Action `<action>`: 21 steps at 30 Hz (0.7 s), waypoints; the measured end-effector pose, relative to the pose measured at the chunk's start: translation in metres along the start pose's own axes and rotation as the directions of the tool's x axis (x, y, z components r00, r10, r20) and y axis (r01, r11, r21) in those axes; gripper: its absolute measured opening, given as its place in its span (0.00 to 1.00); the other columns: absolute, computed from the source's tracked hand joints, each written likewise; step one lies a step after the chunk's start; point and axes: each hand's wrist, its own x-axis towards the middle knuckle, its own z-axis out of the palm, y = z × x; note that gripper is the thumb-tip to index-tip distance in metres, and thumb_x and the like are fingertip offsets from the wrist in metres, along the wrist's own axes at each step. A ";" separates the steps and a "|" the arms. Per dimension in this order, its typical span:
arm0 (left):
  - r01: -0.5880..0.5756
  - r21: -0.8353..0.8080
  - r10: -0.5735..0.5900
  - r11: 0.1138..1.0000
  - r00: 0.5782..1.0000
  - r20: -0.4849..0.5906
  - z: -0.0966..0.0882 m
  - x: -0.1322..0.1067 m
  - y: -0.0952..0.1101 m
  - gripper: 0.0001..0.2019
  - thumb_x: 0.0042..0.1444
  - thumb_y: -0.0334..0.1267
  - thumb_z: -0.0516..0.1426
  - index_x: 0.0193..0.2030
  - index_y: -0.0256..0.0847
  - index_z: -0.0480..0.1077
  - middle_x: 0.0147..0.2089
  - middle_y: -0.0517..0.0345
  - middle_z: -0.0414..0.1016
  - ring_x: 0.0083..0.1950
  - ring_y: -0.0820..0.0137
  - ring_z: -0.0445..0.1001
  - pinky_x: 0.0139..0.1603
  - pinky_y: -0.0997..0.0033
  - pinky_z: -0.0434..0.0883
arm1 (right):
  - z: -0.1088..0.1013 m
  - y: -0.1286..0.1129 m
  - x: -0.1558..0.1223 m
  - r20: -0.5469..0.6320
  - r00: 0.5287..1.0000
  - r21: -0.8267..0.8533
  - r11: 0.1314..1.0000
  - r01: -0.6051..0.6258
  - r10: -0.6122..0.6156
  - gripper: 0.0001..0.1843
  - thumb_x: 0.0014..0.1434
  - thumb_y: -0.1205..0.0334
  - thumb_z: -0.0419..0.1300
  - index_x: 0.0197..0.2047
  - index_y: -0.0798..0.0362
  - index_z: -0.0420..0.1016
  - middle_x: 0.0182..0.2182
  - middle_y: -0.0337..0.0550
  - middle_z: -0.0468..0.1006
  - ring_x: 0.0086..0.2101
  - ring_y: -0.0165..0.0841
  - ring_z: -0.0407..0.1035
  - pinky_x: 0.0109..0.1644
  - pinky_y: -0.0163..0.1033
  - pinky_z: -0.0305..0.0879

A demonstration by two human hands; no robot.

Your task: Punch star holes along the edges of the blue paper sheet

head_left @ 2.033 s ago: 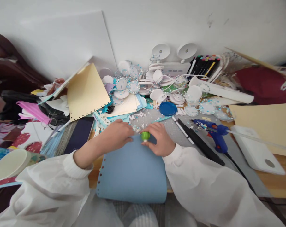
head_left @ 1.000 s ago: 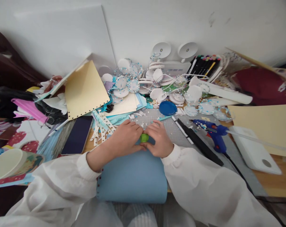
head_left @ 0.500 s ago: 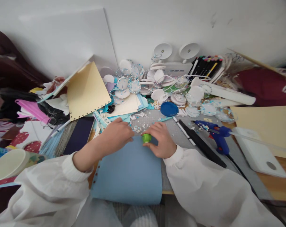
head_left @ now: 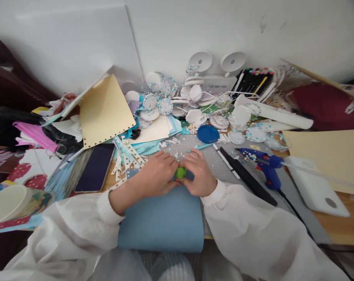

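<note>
A blue sheet of paper point(head_left: 162, 222) with a punched left edge lies in front of me and hangs over the table's near edge. My right hand point(head_left: 199, 175) is closed round a small green punch point(head_left: 180, 172) at the sheet's far edge. My left hand point(head_left: 156, 175) presses against the punch from the left, fingers curled over it and the sheet. Both arms are in white sleeves.
A blue glue gun point(head_left: 266, 166) and a long black tool point(head_left: 247, 175) lie to the right on a grey mat. A blue lid point(head_left: 208, 134), white paper flowers, markers point(head_left: 253, 80), cream sheets point(head_left: 105, 111), a dark phone point(head_left: 95, 168) and a paper cup point(head_left: 11, 201) crowd the table.
My left hand has moved right from the sheet's edge onto the green punch, meeting my right hand. The blue sheet has shifted slightly right and toward me.
</note>
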 end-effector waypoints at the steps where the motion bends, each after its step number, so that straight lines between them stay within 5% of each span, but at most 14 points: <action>1: 0.001 -0.015 -0.001 1.000 1.000 0.002 0.000 -0.001 -0.001 0.15 0.57 0.48 0.57 0.35 0.35 0.69 0.36 0.48 0.74 0.40 0.59 0.72 0.42 0.60 0.65 | 0.001 0.000 0.000 0.002 1.000 0.002 1.000 -0.002 0.002 0.06 0.51 0.60 0.60 0.33 0.50 0.67 0.26 0.40 0.69 0.31 0.38 0.63 0.55 0.54 0.54; 8: 0.113 -0.034 -0.110 0.993 0.990 0.089 -0.006 0.001 -0.003 0.16 0.55 0.49 0.60 0.36 0.34 0.70 0.37 0.49 0.76 0.41 0.59 0.74 0.43 0.61 0.65 | 0.002 0.003 0.001 0.013 1.000 -0.017 1.000 -0.008 0.008 0.09 0.54 0.56 0.61 0.35 0.51 0.68 0.28 0.41 0.72 0.33 0.38 0.65 0.56 0.54 0.53; 14: 0.079 -0.012 -0.076 0.997 0.981 0.178 -0.017 -0.007 -0.020 0.07 0.59 0.37 0.57 0.31 0.39 0.73 0.31 0.56 0.77 0.38 0.64 0.75 0.41 0.64 0.61 | -0.004 0.003 0.001 0.042 0.999 0.015 1.000 -0.013 0.012 0.15 0.55 0.51 0.62 0.41 0.52 0.71 0.32 0.43 0.74 0.37 0.40 0.65 0.53 0.51 0.53; 21: 0.052 0.012 -0.054 0.999 0.981 0.188 -0.022 -0.013 -0.031 0.07 0.59 0.36 0.58 0.30 0.40 0.73 0.31 0.57 0.77 0.38 0.65 0.74 0.40 0.65 0.59 | -0.004 0.003 0.002 0.052 0.998 0.018 1.000 -0.024 0.023 0.12 0.56 0.54 0.60 0.40 0.53 0.72 0.30 0.44 0.73 0.37 0.40 0.64 0.48 0.49 0.54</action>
